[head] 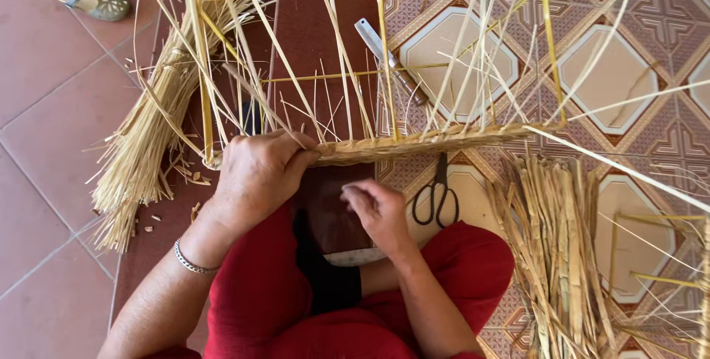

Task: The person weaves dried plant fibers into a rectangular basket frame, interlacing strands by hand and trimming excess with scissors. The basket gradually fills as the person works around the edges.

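- Head view: left hand (259,174) clamped on woven straw edge (421,142) of yellow frame (551,41); right hand (379,210) at five o'clock, loosely curled, empty.
- Weaving under way, seemingly; next likely needs fresh straw strand (547,248).

Tiled floor (52,107): straw bundles (140,152), scissors (436,196), knife (388,59).

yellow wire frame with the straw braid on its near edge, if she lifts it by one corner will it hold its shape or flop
The yellow wire frame probably holds its shape: its bars run straight. It looks light, being open. The loose straw strands would likely sway. Her left hand grips its near edge.
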